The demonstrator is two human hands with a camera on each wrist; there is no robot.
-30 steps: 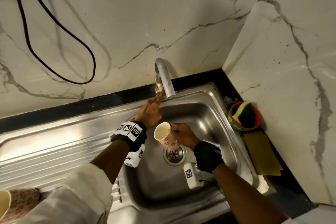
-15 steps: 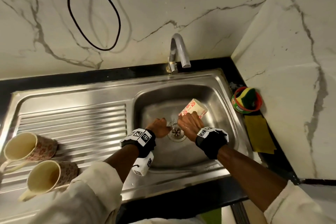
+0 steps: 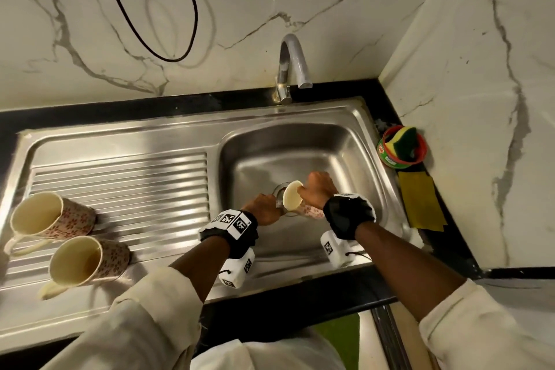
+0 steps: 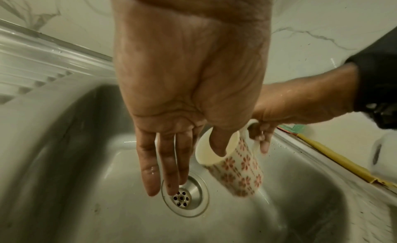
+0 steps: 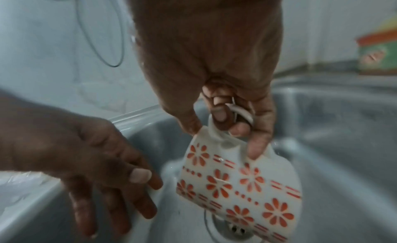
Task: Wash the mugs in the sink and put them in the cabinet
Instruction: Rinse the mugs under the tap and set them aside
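A white mug with red flowers (image 3: 292,198) (image 4: 236,168) (image 5: 236,178) hangs tilted over the drain (image 4: 184,197) of the steel sink (image 3: 270,159), its mouth turned left. My right hand (image 3: 318,189) (image 5: 225,117) grips it by the handle, fingers curled through the loop. My left hand (image 3: 264,207) (image 4: 171,161) (image 5: 107,178) is beside the mug's mouth, fingers straight and wet. Its thumb lies across the rim; contact is unclear. Two more flowered mugs (image 3: 51,216) (image 3: 87,258) lie on their sides on the drainboard at the left.
The faucet (image 3: 289,69) stands behind the basin with no stream visible. A red tub holding a sponge (image 3: 401,147) and a yellow cloth (image 3: 420,204) sit on the counter right of the sink. A black cable (image 3: 192,9) loops on the marble wall.
My left hand came down from the tap into the basin beside the mug. The right hand tipped the mug over, then turned its mouth back toward the left.
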